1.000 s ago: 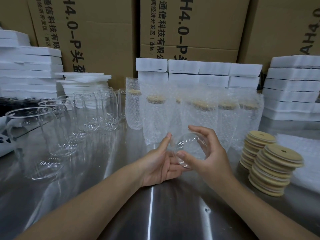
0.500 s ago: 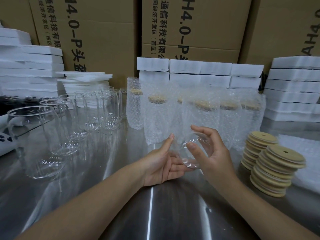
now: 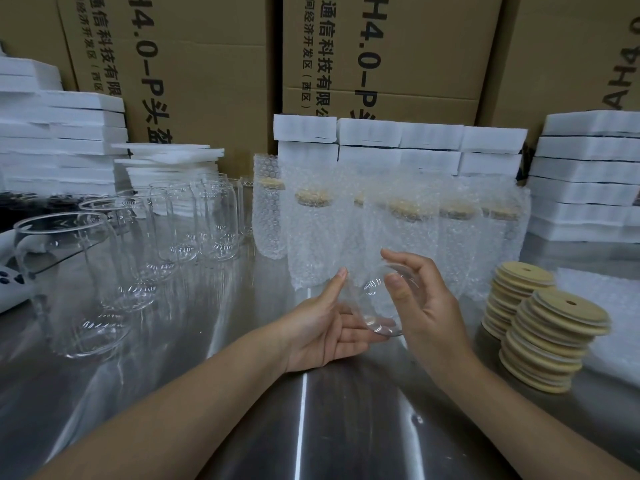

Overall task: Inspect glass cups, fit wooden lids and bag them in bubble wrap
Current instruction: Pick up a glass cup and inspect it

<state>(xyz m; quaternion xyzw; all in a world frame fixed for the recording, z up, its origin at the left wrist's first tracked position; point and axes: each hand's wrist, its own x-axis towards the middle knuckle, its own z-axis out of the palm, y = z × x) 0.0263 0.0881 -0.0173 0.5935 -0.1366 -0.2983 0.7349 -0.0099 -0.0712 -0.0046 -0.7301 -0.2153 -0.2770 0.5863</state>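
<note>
Head: cup (image 3: pixel 373 295) between left grip (image 3: pixel 322 332), right grip (image 3: pixel 431 308).

The desk (image 3: pixel 346 427) is shiny brushed steel. The glass cup (image 3: pixel 372 289) is clear, glossy. Lids (image 3: pixel 561 327) look pale matt wood; bubble wrap (image 3: pixel 311 237) bumpy clear plastic; foam blocks (image 3: pixel 585 168) matt white; boxes (image 3: pixel 207 64) dull brown cardboard.

A brushed steel bench (image 3: pixel 180 420) fills the foreground, streaked with bright reflections. At 12 o'clock, tall brown cardboard cartons (image 3: pixel 207 81) printed with black characters close off the back. Stacks of white foam slabs (image 3: pixel 62 140) stand against them at 10, 12 and 2 o'clock.
</note>
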